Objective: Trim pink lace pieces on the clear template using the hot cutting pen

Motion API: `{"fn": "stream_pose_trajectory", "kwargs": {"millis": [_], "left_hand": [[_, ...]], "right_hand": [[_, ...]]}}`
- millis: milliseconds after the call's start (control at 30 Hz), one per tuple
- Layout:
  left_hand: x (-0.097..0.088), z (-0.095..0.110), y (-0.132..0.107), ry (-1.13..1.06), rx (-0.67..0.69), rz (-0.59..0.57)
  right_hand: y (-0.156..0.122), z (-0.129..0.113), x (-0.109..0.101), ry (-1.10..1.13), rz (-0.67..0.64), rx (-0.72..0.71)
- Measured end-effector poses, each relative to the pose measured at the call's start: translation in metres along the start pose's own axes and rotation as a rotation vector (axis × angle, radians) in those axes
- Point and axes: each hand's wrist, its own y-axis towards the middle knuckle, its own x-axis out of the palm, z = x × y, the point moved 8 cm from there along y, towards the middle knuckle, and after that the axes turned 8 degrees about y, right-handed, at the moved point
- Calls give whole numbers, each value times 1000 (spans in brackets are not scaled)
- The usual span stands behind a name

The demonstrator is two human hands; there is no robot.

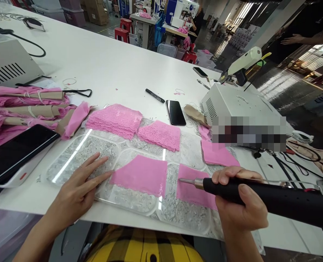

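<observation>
My right hand (240, 200) is wrapped round a thick black pen-shaped power tool (286, 200) with a slim metal tip. The tip points left, over a pink fabric piece (190, 187); whether it touches cannot be made out. My left hand (81, 183) lies with fingers spread on a clear patterned mat (180, 214). Its index fingertip is at the left edge of another pink fabric piece (142, 174), which lies flat with one slanted side. Behind these are a thick stack of pink lace pieces (114, 120) and a smaller lace stack (161, 134). Pink pieces (218, 153) lie at right.
A grey metal box (232, 105) with cables stands at right, another vented box (8, 62) at left. Phones (176, 112) and a marker (155, 95) lie behind the mat. Pink bundles (25, 109) and a large black-screened device (19, 156) are at left. A person (300, 36) stands far right.
</observation>
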Motion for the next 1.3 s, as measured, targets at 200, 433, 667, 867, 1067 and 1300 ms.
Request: {"fn": "stream_pose_trajectory", "kwargs": {"millis": [200,433,667,867,1067,1300], "left_hand": [[2,1,-1,20,31,-25],[1,1,0,13,27,-18],[3,-1,-1,8,34,-2],[-1,-1,0,-3,27,35],[-6,1,2,-4,6,69],[-14,41,13,-35,91,70]], "right_hand": [[-3,-1,0,9,-25,-2],[-5,-1,3,-7,-60,-13],[-3,-5,-6,37,1,-20],[1,-4,-19,65,121,-19],[1,-7,-29,97,188,-10],[-2,-12,-49,132,260,-7]]}}
